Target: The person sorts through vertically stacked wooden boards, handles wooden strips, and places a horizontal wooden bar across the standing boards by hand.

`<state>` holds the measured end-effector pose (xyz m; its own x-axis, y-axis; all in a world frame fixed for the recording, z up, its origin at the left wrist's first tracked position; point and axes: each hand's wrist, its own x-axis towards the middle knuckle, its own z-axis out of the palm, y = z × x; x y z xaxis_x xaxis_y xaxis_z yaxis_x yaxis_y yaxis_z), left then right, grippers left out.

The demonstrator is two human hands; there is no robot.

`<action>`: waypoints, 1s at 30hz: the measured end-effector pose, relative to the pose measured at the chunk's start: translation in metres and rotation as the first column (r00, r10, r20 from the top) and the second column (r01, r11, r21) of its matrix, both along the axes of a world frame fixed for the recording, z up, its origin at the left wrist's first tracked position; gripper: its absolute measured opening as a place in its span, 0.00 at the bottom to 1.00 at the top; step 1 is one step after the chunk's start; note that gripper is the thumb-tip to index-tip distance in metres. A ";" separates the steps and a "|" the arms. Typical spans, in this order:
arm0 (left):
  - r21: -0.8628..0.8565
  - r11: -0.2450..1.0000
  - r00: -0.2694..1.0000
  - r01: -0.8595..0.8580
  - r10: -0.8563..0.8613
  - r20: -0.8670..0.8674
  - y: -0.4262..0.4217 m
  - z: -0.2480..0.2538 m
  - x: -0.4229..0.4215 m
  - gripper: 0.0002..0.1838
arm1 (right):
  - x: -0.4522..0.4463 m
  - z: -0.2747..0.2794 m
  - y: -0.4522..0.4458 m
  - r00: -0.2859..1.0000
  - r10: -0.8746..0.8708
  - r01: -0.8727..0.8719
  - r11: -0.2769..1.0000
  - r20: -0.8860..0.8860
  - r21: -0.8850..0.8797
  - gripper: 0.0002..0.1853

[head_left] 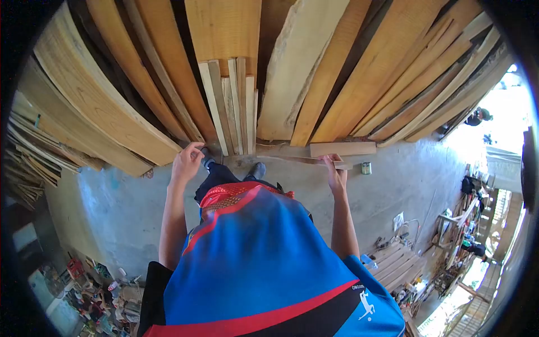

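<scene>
My right hand point(335, 173) pinches a thin wooden strip point(298, 159) near its right end. The strip runs left from the fingers, low over the floor in front of the leaning boards. Raised to the left of my feet is my left hand point(187, 163), its fingers curled toward the thumb and nothing visible in them. It is nearest to the foot of a wide curved board point(106, 84). Between my hands, several short narrow battens point(231, 112) stand upright against a broad plank point(222, 28).
Tall boards point(387, 62) lean in a row along the far side. A short plank point(343, 149) lies at their foot, with a small can point(366, 168) beside it on the concrete floor point(387, 191). Slatted wood point(396, 264) and clutter stand at lower right; more clutter point(106, 297) lies lower left.
</scene>
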<state>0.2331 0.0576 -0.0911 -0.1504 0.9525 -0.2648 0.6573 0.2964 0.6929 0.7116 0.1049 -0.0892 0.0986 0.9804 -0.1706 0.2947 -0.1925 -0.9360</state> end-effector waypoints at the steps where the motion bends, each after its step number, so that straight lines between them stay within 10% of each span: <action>1: 0.002 1.000 1.000 0.000 0.000 0.009 -0.004 -0.002 -0.005 0.16 | -0.004 0.005 0.003 1.000 0.016 -0.016 1.000 0.012 -0.008 0.13; 6: 0.030 0.999 0.998 -0.030 0.028 0.058 -0.023 -0.008 -0.018 0.15 | -0.018 0.040 0.022 0.987 -0.013 0.002 0.998 0.163 0.068 0.12; 9: 0.012 0.999 0.998 -0.044 0.043 0.055 -0.028 -0.012 -0.020 0.16 | -0.039 0.059 0.042 0.977 -0.148 0.176 0.966 -0.155 0.187 0.13; 19: 0.016 0.992 0.990 -0.123 0.122 0.075 -0.053 -0.028 -0.038 0.16 | -0.108 0.038 0.089 0.972 -0.156 0.192 0.958 -0.176 0.214 0.15; 30: -0.096 0.970 0.972 -0.222 0.228 0.059 -0.069 -0.022 -0.059 0.16 | -0.179 0.013 0.101 0.988 0.156 -0.151 0.976 -0.019 0.158 0.14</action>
<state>0.1742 -0.0112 -0.1131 -0.3363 0.8690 -0.3630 0.5185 0.4926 0.6989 0.5323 0.2054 -0.0759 -0.0579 0.9982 -0.0149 0.2796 0.0019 -0.9601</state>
